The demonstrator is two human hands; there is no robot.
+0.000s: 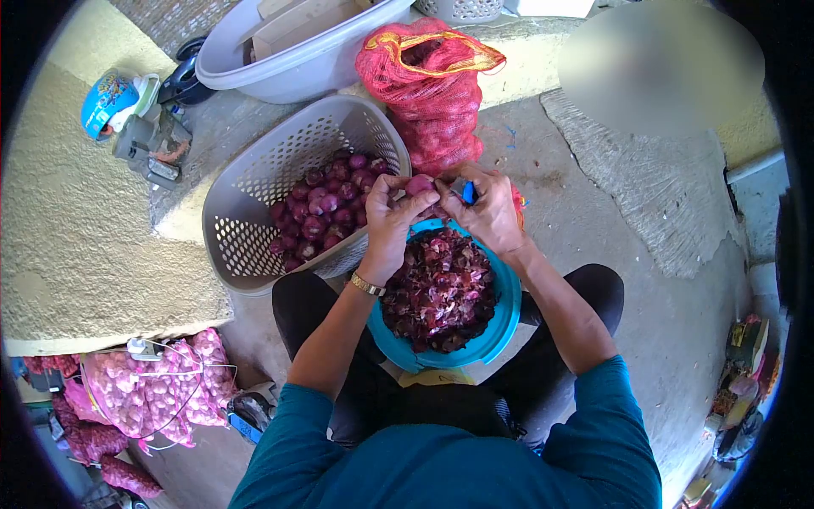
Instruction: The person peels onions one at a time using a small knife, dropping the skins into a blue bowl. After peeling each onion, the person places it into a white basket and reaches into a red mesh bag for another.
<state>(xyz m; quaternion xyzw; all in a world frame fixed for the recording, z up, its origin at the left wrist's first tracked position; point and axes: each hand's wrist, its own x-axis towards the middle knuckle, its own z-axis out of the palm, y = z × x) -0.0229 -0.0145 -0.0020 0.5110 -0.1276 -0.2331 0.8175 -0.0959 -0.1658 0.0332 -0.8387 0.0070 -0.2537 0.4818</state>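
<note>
Over a teal bowl of peelings, I see a red onion held.
The left hand pinches it; the right hand grips a knife (blue handle).

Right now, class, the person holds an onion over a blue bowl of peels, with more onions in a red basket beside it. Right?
No. The head view shows the basket is grey, not red. The rest stands: the left hand holds an onion, the right hand a blue-handled tool, over the blue bowl of peels, with more onions in the basket beside it.
</note>
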